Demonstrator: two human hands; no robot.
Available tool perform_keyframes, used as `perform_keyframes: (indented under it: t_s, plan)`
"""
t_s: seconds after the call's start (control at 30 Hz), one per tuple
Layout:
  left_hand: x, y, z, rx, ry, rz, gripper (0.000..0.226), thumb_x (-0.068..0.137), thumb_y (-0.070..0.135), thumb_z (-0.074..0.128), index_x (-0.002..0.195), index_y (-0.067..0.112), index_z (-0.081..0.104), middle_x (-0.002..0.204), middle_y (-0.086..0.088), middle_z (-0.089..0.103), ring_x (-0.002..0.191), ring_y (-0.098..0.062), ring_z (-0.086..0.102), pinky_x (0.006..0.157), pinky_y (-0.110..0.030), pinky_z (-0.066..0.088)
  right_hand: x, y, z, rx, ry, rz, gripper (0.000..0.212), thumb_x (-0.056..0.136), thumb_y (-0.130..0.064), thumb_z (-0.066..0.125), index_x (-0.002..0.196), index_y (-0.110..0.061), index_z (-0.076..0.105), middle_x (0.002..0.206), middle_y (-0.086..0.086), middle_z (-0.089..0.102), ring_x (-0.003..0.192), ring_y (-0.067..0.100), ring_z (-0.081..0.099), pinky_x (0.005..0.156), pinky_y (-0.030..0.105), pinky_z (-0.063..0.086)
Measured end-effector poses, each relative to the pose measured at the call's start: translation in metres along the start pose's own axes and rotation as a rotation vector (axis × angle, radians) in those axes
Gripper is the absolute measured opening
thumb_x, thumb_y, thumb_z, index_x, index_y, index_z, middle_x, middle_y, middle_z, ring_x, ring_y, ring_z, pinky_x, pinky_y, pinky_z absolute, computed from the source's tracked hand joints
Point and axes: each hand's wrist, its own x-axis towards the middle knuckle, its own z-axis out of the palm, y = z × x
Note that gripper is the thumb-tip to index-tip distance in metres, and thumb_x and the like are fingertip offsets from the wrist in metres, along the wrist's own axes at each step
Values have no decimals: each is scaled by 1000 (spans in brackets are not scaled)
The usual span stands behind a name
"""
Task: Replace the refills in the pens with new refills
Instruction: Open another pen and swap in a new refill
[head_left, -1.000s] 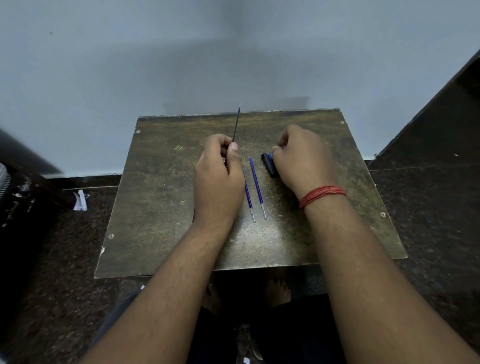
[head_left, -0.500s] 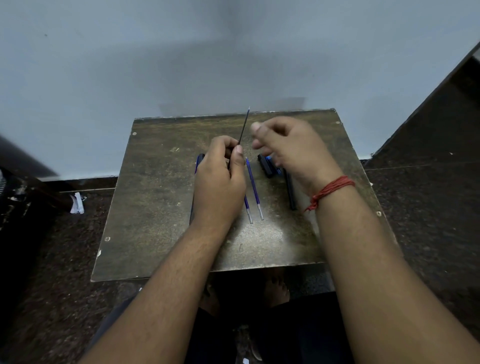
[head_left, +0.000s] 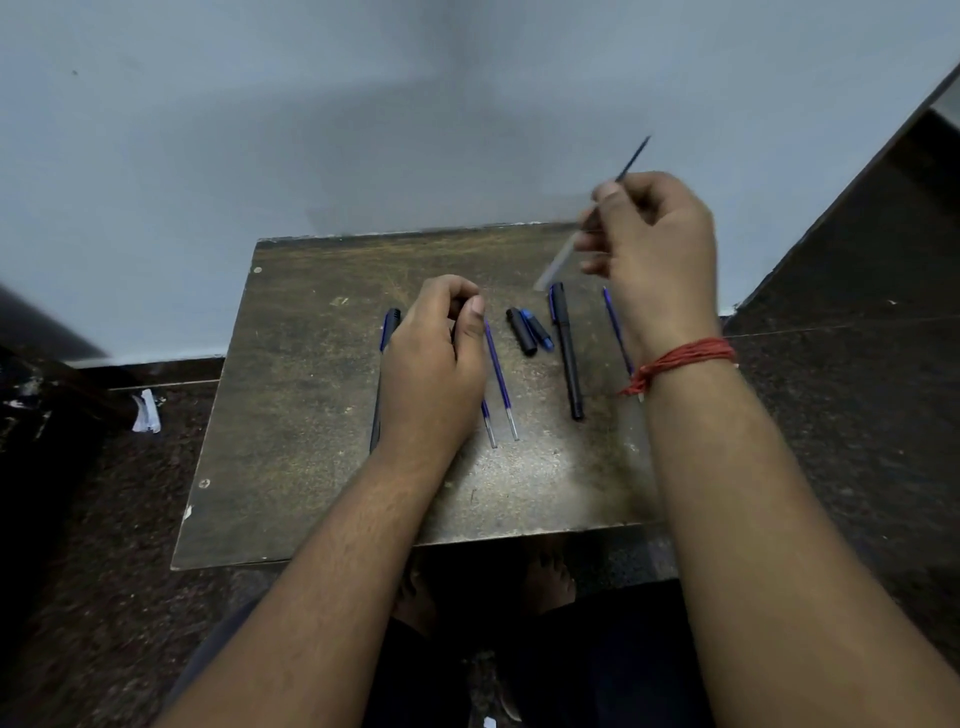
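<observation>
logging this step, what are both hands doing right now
Left hand: curled over the table, whether it holds anything cannot be told.
Right hand: raised, pinching a thin refill.

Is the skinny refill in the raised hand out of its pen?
Out. The right hand pinches the bare refill in the air.

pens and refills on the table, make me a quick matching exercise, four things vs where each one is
Things:
1. dark refill
2. black pen
3. two blue refills
4. two caps

Places:
A. lying on the table just right of the left hand
B. between the blue refills and the black pen
C. pinched in the raised right hand
D. lying right of the caps

Pairs: 1-C, 2-D, 3-A, 4-B
</observation>
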Motion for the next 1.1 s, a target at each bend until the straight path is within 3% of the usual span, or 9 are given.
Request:
perform_keyframes:
  t_s: [0.07,0.13,0.3,0.47,0.87,1.0,1.1]
  plan:
    - [1,0,-1,6,7,-11,15,104,24,49,111,15,60,92,10,61,87,-11,62,71,-34,53,8,1,-16,-312,39,-67,11,98,-24,57,93,-20,66,84,-1,71,75,13,69,72,32,58]
    - [0,0,-2,12,13,-28,17,105,23,48,114,15,61,96,8,61,89,-11,61,73,-28,51,14,8,-30,-596,13,-78,13,95,-28,59,92,-20,68,90,0,71,83,15,66,76,25,49]
    - [0,-1,-3,-11,27,-64,25,103,18,44,123,14,60,110,1,65,104,-14,61,88,-29,49,20,28,-48,-961,-95,92,17,93,-27,65,90,-11,67,100,15,69,95,30,62,78,28,41]
    - [0,0,-3,-19,41,-73,29,103,16,43,127,13,58,114,2,61,105,-15,62,90,-33,51,19,39,-45,-1034,-202,185,19,90,-26,68,91,-9,61,101,18,66,89,31,57,72,30,39]
    - [1,0,-3,-22,57,-112,27,103,17,43,127,16,56,113,-1,65,106,-15,61,90,-37,52,19,38,-43,-1025,-224,205,21,91,-28,68,93,-8,63,97,15,66,84,27,54,71,30,37]
    - [2,-2,-4,-40,78,-120,27,103,18,44,127,16,55,111,-1,65,105,-16,61,89,-37,52,13,25,-34,-1002,-163,79,21,94,-31,61,95,-11,60,98,11,64,86,28,57,73,32,42]
    - [3,-4,-4,-55,110,-126,27,101,19,44,127,16,54,110,-1,65,105,-16,62,88,-33,52,-5,7,-4,-990,-230,-78,21,95,-35,58,92,-14,61,91,6,65,88,28,61,77,35,48]
